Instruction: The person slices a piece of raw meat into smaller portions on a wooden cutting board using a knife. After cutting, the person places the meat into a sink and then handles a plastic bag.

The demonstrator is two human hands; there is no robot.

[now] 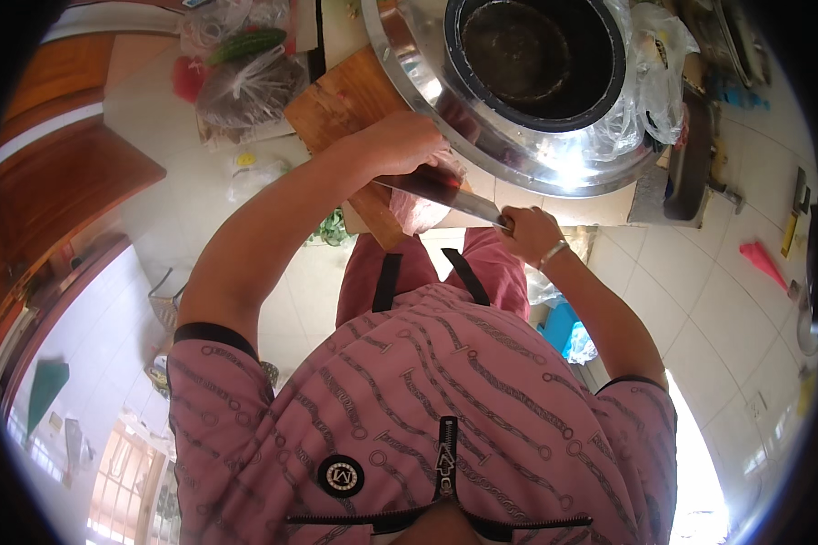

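Note:
My right hand [533,235] grips the handle of a broad-bladed kitchen knife [450,194]. Its blade slants up to the left, across a piece of raw meat [419,212], with reddish marks showing on the metal. Behind the blade, my left hand [407,146] bends its fingers down onto the meat and holds it; the fingertips are partly hidden. Under both lies a wooden cutting board [344,95], set at an angle, with one corner near the counter's front edge. Whether the blade has cut into the meat I cannot tell.
Just beyond the board stands a wide stainless steel basin [477,146] with a dark pot [538,61] in it. Clear plastic bags [658,82] hang over its right side. A cucumber [247,46] lies on a filled plastic bag [242,95] at the upper left. Green leaves [330,228] show below the board.

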